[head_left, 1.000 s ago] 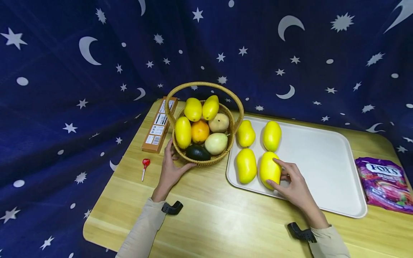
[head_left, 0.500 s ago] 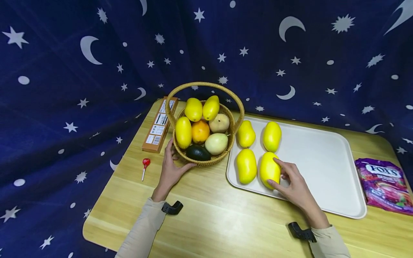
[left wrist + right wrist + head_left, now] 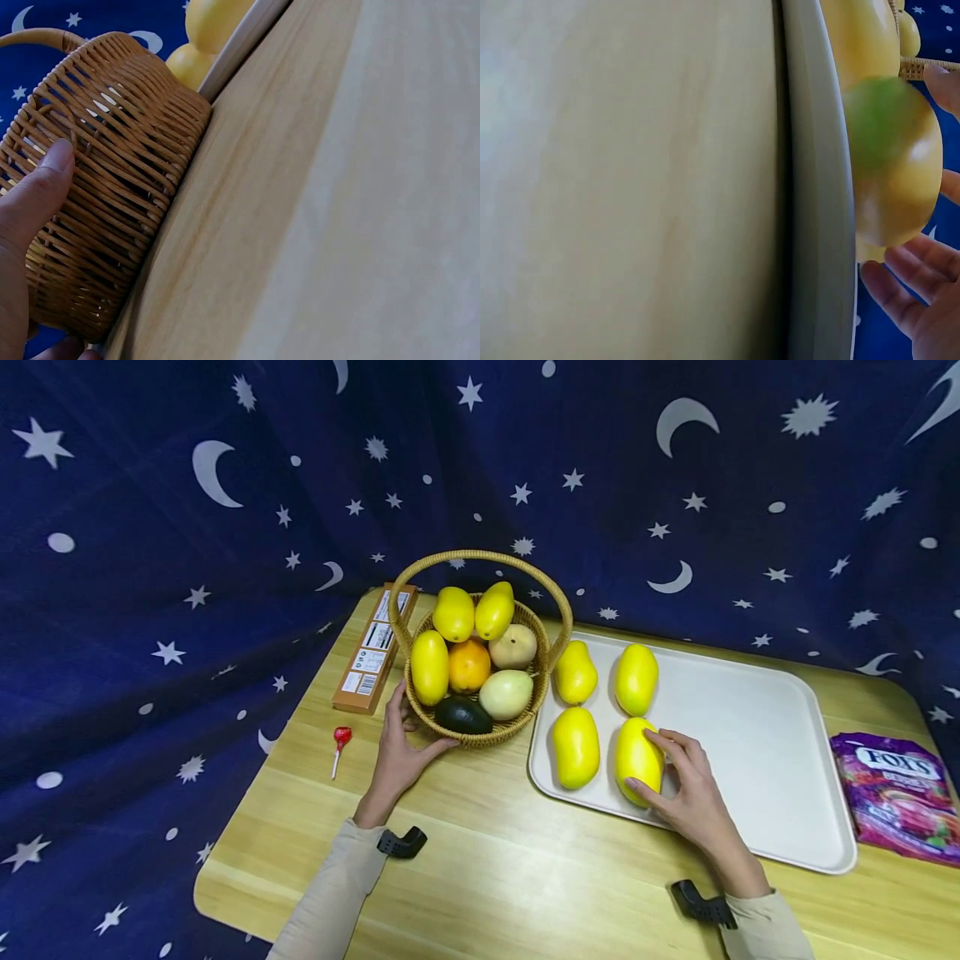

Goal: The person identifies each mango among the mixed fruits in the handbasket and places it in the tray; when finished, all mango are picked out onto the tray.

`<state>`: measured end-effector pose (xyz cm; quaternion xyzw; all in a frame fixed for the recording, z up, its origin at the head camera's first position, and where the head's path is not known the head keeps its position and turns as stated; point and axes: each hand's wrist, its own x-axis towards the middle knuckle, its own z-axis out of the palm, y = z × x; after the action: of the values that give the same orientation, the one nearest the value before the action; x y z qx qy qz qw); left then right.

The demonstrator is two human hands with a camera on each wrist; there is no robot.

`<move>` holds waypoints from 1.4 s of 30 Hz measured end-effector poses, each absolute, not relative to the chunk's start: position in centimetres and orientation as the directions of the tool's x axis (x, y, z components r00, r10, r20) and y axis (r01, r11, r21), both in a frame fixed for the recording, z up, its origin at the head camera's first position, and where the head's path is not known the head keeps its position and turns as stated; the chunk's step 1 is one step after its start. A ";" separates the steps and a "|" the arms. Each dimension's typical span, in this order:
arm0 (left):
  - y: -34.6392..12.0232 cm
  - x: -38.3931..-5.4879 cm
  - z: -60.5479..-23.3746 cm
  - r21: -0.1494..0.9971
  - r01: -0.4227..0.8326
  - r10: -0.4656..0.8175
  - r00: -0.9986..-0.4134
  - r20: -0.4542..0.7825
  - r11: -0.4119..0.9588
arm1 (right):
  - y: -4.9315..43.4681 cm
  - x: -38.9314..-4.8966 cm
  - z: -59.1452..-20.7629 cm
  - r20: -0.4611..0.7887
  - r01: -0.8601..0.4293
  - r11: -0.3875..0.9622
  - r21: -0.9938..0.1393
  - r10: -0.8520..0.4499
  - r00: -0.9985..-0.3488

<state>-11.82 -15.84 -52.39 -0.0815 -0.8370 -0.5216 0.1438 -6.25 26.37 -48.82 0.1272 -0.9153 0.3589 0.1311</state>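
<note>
In the head view, my left hand (image 3: 401, 764) holds the side of a wicker basket (image 3: 480, 739), its thumb along the near side. The left wrist view shows that thumb (image 3: 45, 187) against the weave; the other fingers are mostly hidden. The basket bears several yellow mangoes (image 3: 430, 668), an orange (image 3: 468, 667), a dark avocado (image 3: 463, 716), a pale green fruit (image 3: 506, 695) and a beige round fruit (image 3: 513, 647). My right hand (image 3: 690, 789) grips a mango (image 3: 637, 760) between thumb and fingers at the front of a white tray (image 3: 750, 760). A green patch shows on this mango in the right wrist view.
Three other mangoes stay on the tray's left part, one of them (image 3: 576, 747) beside the gripped one. Left of the basket lie a long brown box (image 3: 375, 647) and a red lollipop (image 3: 342, 737). A purple candy bag (image 3: 896, 793) lies right of the tray.
The gripped mango has shifted slightly right with my right hand, widening the gap to the mango on its left. My left hand and the basket keep their places; the head view has shifted a little.
</note>
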 end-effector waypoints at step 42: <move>-16.1 -11.9 -52.4 0.841 0.282 0.009 -0.950 0.314 0.463 | 8.4 -19.9 -40.5 0.342 -0.474 0.440 -0.763 -0.348 -0.873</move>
<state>-11.89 -16.07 -52.42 -0.0859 -0.8446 -0.5112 0.1336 -19.91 8.41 -40.54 0.2428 -0.8457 0.4704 0.0669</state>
